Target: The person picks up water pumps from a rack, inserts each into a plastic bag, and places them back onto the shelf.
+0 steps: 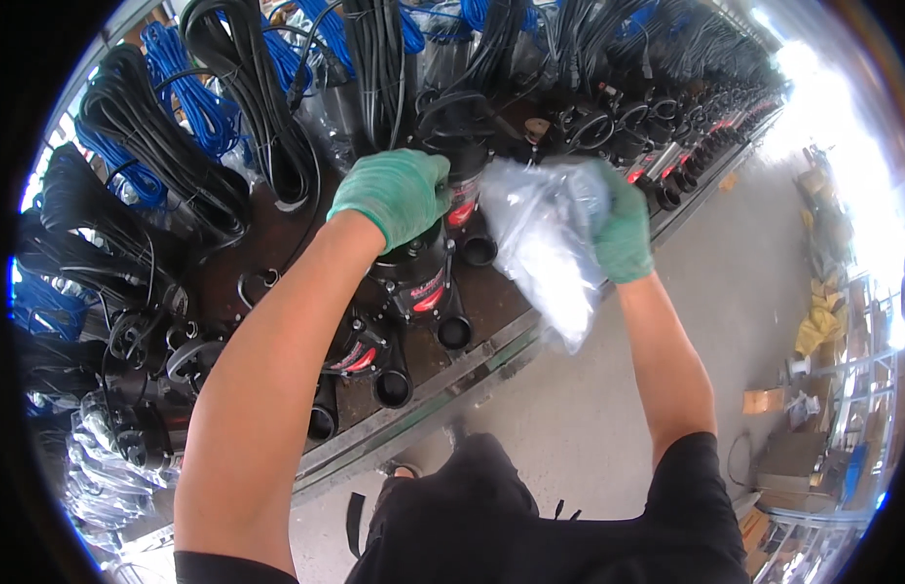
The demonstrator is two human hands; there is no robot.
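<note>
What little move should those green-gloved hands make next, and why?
Probably bring the bag left, toward the pump just below the left hand: the right hand holds the bag off to that pump's right, while the left hand is already at its top.

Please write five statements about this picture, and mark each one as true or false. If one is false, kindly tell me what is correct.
1. The right grip holds a clear plastic bag. True.
2. Both gloves are red. False: they are green.
3. Every cable bundle is black. False: blue bundles show too.
4. The left grip is at the black machines. True.
5. The dark sleeves reach down to the wrists. False: the forearms are bare.
</note>
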